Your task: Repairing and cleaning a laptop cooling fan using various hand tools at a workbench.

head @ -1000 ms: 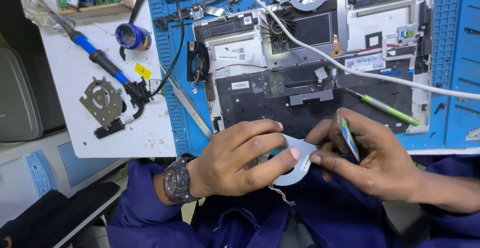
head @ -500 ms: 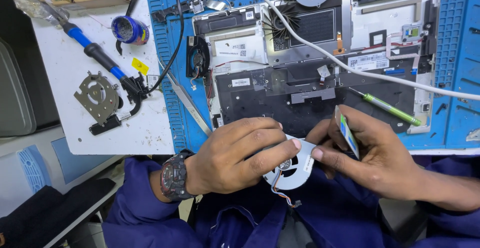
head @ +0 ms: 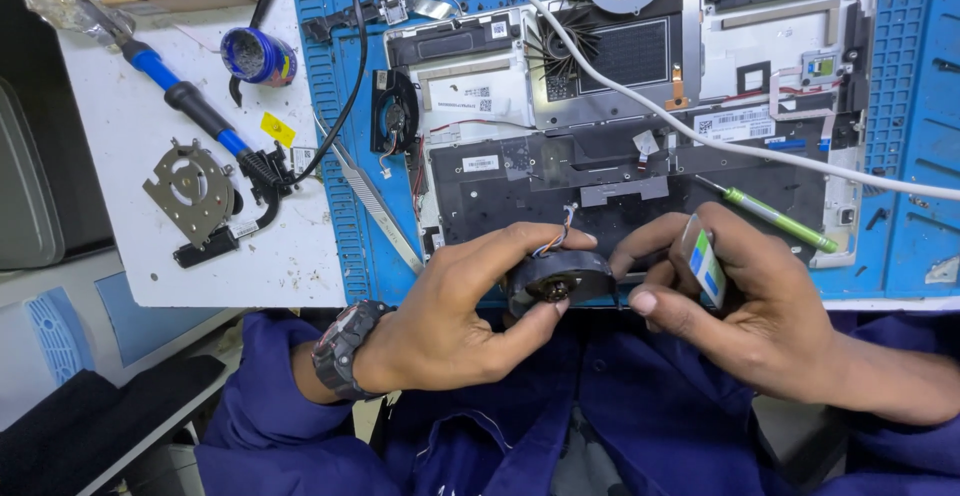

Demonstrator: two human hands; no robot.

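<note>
Item: small round black fan (head: 558, 278), held low in the view, in front of the near edge of the desk (head: 300, 266) and above our blue-sleeved lap; a short bundle of thin coloured wires (head: 560, 228) rises from its upper rim. We hold it between both hands. Left hand (head: 465, 311): forearm enters from lower left with a dark wristwatch (head: 343, 348) at the wrist, palm turned toward the right, fingers (head: 520, 246) curled over the fan's top and the thumb pressed beneath it, so the fan is gripped from its left side. Right hand (head: 745, 306): forearm enters from the lower right, palm turned left, the forefinger reaching over the fan's right rim and the thumb tip just beside it; whether that thumb touches the fan we cannot tell. The remaining right fingers are closed around a small flat card with green and blue patches (head: 705, 261), held upright. Behind the hands: an opened laptop chassis (head: 640, 116) on a blue work mat (head: 920, 136), a green-handled screwdriver (head: 775, 218) lying on it just beyond the right hand, a white cable (head: 700, 131) crossing it. Left on the desk: a metal fan plate (head: 190, 191), a blue-handled tool (head: 185, 101), tweezers (head: 375, 206).
</note>
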